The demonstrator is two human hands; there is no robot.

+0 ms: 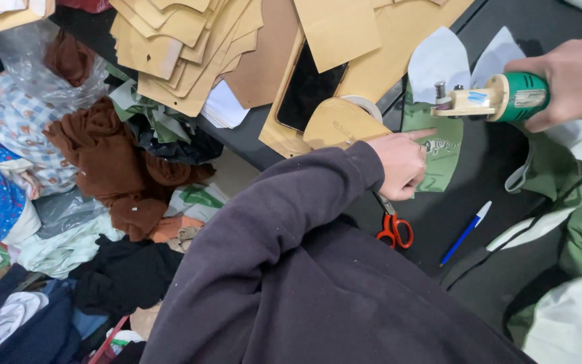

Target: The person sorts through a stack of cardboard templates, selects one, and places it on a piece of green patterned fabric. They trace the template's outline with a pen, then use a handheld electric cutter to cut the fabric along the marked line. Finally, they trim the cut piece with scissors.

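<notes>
— Hands?

— Right hand (574, 81) wrapped round the green electric cutter (500, 100), its head over the green fabric piece (439, 152); left hand (404, 164) pressing that piece flat, forefinger extended, other fingers curled.

— Location?

— Middle of the black tabletop (486, 182), beside the cardboard patterns (345, 121); red scissors (393, 228) near the front edge.

— Advice?

— Probably: hold fabric taut; keep the fingertip off the blade line.

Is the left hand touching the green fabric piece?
Touching. Head view: the left hand presses its index fingertip onto the green fabric piece on the dark table.
</notes>
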